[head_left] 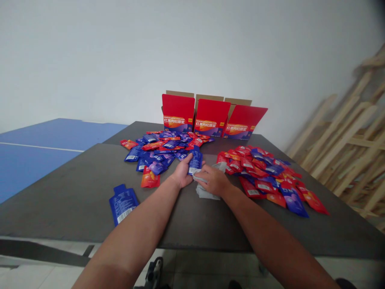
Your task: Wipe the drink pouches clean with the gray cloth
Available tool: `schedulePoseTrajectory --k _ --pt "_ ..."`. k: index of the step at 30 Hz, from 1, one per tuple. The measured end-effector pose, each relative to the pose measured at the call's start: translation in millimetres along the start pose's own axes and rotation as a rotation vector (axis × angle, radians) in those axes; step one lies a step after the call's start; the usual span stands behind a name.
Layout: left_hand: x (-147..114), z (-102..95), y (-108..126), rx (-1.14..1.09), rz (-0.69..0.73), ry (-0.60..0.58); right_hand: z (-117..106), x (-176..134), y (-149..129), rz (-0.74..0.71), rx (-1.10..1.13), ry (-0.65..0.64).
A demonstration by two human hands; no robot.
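My left hand (183,172) is closed around the side of a blue pouch (196,159), held up over the middle of the table with its narrow spout end away from me. In my right hand (214,180) is a crumpled grey cloth (207,194), pressed against the pouch's lower right edge. Part of the cloth hangs below my fingers toward the tabletop. Behind and left of my hands lies a mixed pile of blue and red pouches (159,157). Another pile, mostly red pouches (258,170), spreads to the right. One single blue pouch (123,204) lies beside my left forearm.
Three open red cartons, the left one (178,112), the middle one (210,116) and the right one (240,120), stand along the back of the dark table (75,188). A blue ping-pong table (36,154) adjoins at left. Wooden frames (345,140) lean at right.
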State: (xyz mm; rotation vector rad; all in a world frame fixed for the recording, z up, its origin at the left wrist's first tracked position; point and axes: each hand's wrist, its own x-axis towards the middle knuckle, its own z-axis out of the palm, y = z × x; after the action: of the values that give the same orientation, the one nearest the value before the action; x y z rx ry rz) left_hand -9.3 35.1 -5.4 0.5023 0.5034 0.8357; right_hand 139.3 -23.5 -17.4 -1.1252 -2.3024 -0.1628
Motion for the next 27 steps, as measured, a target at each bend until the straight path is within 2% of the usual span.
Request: schedulePoseTrajectory --k 7,13,20,25,27 --pt "-3.2 1.9 -6.7 0.088 -0.026 -0.146 4.5 1.1 7.8 0.091 0.018 0.098" --pt "-6.2 1.7 -11.8 0.176 -0.076 -0.146 5.9 3.8 17.2 0.238 0.086 0.243" --pt "-8.6 3.4 -15.3 0.251 -0.062 -0.133 -2.9 8.6 30.3 0.500 0.175 0.501" --pt "-9.8 2.3 -12.2 0.264 -0.067 -0.148 -7.5 7.6 48.0 0.758 0.317 0.545" --pt "-11.1 2.3 -8.5 0.227 -0.080 -0.153 -8.9 7.1 50.4 0.813 0.335 0.558"
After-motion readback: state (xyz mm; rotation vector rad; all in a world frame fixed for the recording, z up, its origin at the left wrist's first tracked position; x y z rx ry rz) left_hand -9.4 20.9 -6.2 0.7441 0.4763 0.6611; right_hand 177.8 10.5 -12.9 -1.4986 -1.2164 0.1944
